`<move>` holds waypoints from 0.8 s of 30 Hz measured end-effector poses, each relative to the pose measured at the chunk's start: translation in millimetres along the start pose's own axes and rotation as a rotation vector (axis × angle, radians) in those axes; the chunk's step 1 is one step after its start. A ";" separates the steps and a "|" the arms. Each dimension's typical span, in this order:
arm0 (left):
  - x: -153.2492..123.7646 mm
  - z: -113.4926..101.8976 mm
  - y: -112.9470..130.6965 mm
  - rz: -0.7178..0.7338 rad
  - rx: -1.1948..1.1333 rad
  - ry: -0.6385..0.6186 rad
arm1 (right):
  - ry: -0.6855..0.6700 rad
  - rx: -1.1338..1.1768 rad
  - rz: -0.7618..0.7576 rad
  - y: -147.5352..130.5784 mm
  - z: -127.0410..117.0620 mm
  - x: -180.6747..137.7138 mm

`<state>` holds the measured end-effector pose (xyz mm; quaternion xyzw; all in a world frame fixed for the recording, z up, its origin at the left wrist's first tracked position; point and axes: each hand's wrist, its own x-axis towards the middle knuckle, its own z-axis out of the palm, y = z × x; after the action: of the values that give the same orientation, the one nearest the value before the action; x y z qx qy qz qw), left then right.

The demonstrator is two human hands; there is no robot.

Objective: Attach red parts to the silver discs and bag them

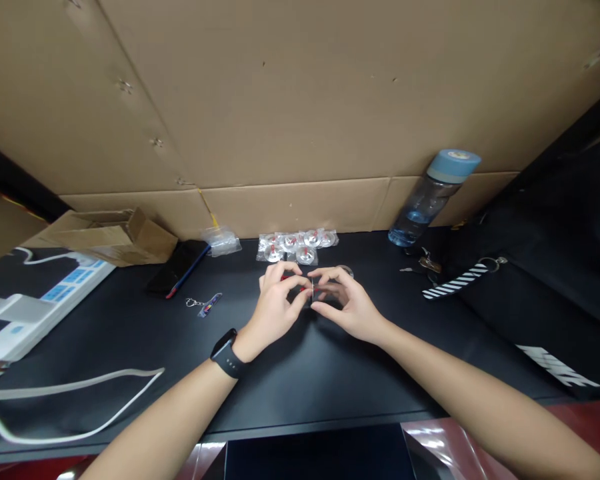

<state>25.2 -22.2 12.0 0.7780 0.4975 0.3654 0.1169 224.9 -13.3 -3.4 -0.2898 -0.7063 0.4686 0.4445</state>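
My left hand (277, 300) and my right hand (353, 303) meet over the middle of the black table. Between their fingertips is a small thin disc with red parts (313, 288), seen nearly edge-on and partly hidden by fingers. Both hands pinch it from either side. Just beyond them lies a cluster of round clear-and-red pieces in clear bags (305, 255). The rim of a round clear piece (348, 269) shows behind my right fingers. A black watch (227, 353) is on my left wrist.
A bottle with a blue lid (420, 207) stands back right, near keys with a striped strap (455, 281) and a black bag (555, 267). Leftward are a keychain (210, 305), phone (177, 268), plastic bags (221, 241), open cardboard box (125, 237) and white power strip (55, 307).
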 end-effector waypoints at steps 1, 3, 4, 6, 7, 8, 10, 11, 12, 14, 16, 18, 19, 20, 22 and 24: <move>0.4 1.1 -0.5 -0.023 -0.032 -0.013 | 0.002 -0.036 -0.016 0.3 -0.5 0.1; 1.1 2.3 -2.9 -0.032 -0.053 -0.015 | -0.001 -0.102 -0.030 0.7 -2.3 1.0; 1.2 2.3 -4.3 -0.025 -0.046 -0.004 | -0.003 -0.130 -0.029 0.7 -3.7 1.8; 1.3 1.3 -6.4 -0.012 -0.017 0.026 | 0.002 -0.199 -0.032 0.1 -7.0 3.7; 1.3 0.7 -6.8 -0.006 -0.008 0.038 | 0.007 -0.249 -0.043 -0.5 -8.7 4.6; 1.2 0.2 -6.8 -0.001 -0.006 0.047 | 0.008 -0.303 -0.059 -1.1 -10.3 5.6; 1.0 -0.3 -5.3 0.008 -0.022 0.052 | 0.002 -0.400 -0.092 -2.4 -12.9 6.9; 0.9 -0.4 -4.2 0.015 -0.034 0.050 | -0.005 -0.436 -0.108 -3.0 -13.8 7.2; 1.0 -0.4 -3.1 0.020 -0.044 0.042 | -0.013 -0.464 -0.121 -3.6 -14.6 7.4; 1.7 -0.7 -2.1 0.014 -0.057 0.031 | -0.029 -0.517 -0.147 -4.8 -16.4 7.5; 3.5 -2.0 -4.1 -0.011 -0.074 0.048 | -0.043 -0.587 -0.168 -6.2 -19.2 7.6; 6.4 -4.5 -10.2 -0.044 -0.084 0.094 | -0.062 -0.661 -0.184 -7.7 -23.5 8.1; 8.1 -6.0 -14.8 -0.062 -0.073 0.116 | -0.077 -0.691 -0.192 -8.3 -26.1 8.6; 9.8 -7.6 -20.1 -0.080 -0.045 0.125 | -0.101 -0.717 -0.200 -8.9 -28.8 9.1; 12.7 -10.4 -31.5 -0.113 0.057 0.113 | -0.162 -0.758 -0.220 -9.3 -34.0 10.3; 14.5 -12.5 -41.9 -0.108 0.176 0.072 | -0.214 -0.800 -0.240 -9.2 -38.2 11.3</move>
<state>-8.8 8.0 4.5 0.7439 0.5726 0.3410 0.0497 254.4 7.8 15.4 -0.3052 -0.9031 0.1302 0.2728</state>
